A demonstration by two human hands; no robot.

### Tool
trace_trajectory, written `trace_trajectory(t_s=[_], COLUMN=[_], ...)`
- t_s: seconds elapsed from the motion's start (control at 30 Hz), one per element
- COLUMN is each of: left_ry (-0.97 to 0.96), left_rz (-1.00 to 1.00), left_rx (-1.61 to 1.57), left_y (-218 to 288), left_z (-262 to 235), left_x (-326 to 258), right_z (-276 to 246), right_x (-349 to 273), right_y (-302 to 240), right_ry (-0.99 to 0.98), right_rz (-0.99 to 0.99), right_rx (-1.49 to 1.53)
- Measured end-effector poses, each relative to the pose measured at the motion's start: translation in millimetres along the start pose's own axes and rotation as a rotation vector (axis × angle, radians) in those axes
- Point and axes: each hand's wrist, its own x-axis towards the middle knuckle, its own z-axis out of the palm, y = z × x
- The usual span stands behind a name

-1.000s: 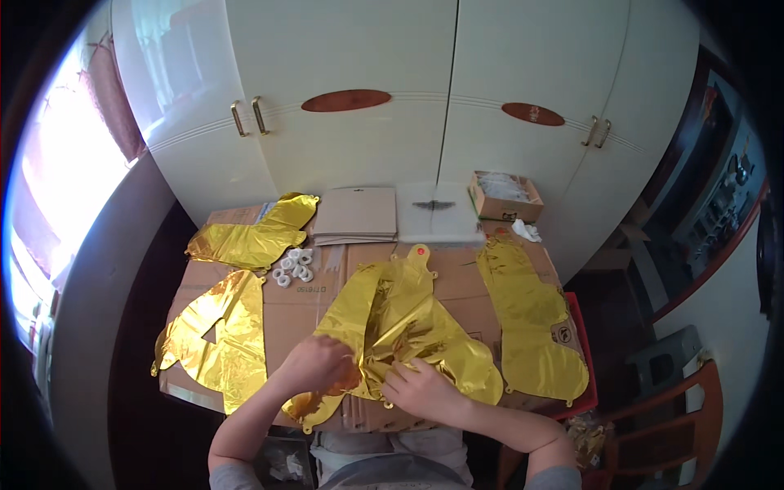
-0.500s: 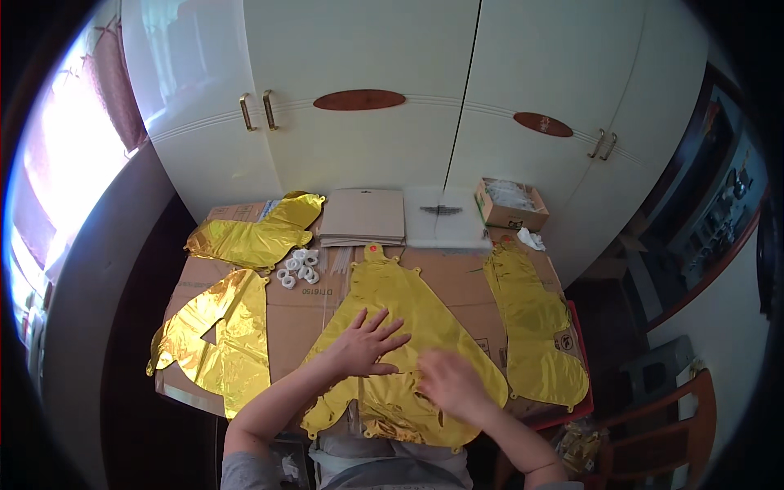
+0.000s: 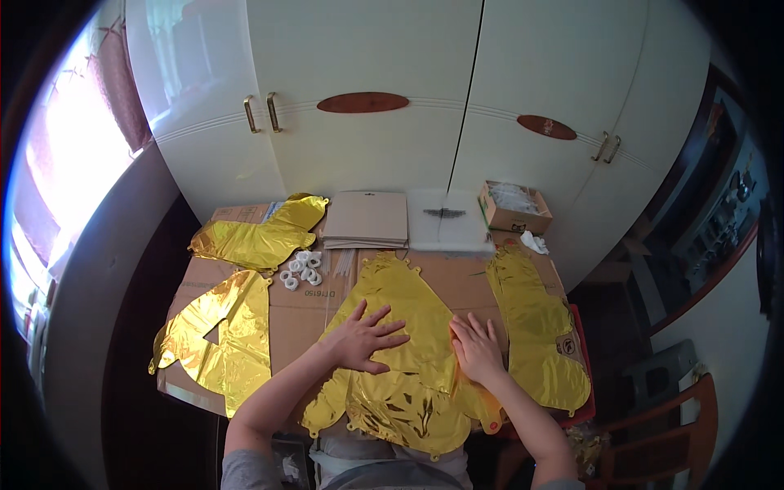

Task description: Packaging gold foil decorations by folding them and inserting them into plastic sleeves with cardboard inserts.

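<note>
A large gold foil balloon (image 3: 400,310), flat and uninflated, lies in the middle of the table and drapes over its near edge. My left hand (image 3: 367,337) rests on it with fingers spread wide, holding nothing. At the balloon's right edge my right hand (image 3: 478,347) lies on the foil, fingers stretched out and palm down. Below that hand a narrow flap of foil (image 3: 482,402) sticks out, with a small reddish spot near its end. The foil by the near edge is creased and wrinkled. What lies under my right palm is hidden.
More flat gold foil balloons lie around: an open-centred one (image 3: 245,327) at left, one (image 3: 269,237) at far left, one (image 3: 531,327) at right. White ribbon rolls (image 3: 302,273), brown cardboard sheets (image 3: 365,220), a clear bag (image 3: 449,233) and a small box (image 3: 514,208) stand farther back.
My right hand has moved right to the balloon's edge. The balloon's right side is now narrower, and the red-marked tab no longer shows at its top. My left hand has barely moved.
</note>
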Motion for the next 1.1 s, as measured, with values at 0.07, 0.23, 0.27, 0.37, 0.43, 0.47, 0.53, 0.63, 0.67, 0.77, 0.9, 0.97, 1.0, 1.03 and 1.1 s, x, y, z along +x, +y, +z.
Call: trace_trajectory(t_s=[0.07, 0.23, 0.27, 0.37, 0.43, 0.47, 0.53, 0.63, 0.67, 0.77, 0.9, 0.97, 1.0, 1.03, 1.1], left_ry=[-0.013, -0.05, -0.048, -0.035, -0.025, -0.019, -0.013, 0.119, 0.184, 0.082, 0.077, 0.066, 0.053, 0.04, 0.028], left_rz=[0.002, 0.035, 0.048, 0.074, 0.062, 0.058, 0.06, -0.134, -0.231, -0.451, -0.522, -0.541, -0.554, -0.567, -0.583], left_rx=[0.008, -0.014, -0.016, -0.02, -0.021, -0.021, -0.039, -0.072, -0.085, -0.071, -0.07, -0.07, -0.069, -0.069, -0.066], left_y=[0, 21, 23, 27, 26, 26, 25, 17, 13, -12, -32, -33, -33, -32, -31], left_z=[0, 0, -1, 1, 3, 3, 0, 0, 0, -2, 10, 10, 7, 5, 3], left_x=[1, -4, -4, -4, -6, -7, -6, -11, -14, -27, -34, -32, -31, -30, -28], right_z=[1, -2, -3, -7, -8, -7, -2, 12, 16, 21, 24, 24, 24, 24, 25], right_x=[9, 22, 27, 45, 64, 74, 89, 105, 107, 111, 121, 128, 132, 135, 140], right_y=[1, 10, 13, 11, 1, -5, -13, -10, -5, -6, -6, -3, -3, -3, -3], right_ry=[-0.004, -0.074, -0.083, -0.094, -0.11, -0.127, -0.159, -0.181, -0.168, -0.18, -0.199, -0.204, -0.207, -0.205, -0.2], right_rz=[0.01, 0.071, 0.088, 0.058, 0.0, -0.031, -0.067, -0.087, -0.087, -0.083, -0.093, -0.111, -0.122, -0.123, -0.129], right_rx=[0.02, 0.135, 0.173, 0.186, 0.157, 0.137, 0.097, 0.071, 0.082, 0.08, 0.065, 0.078, 0.085, 0.081, 0.073])
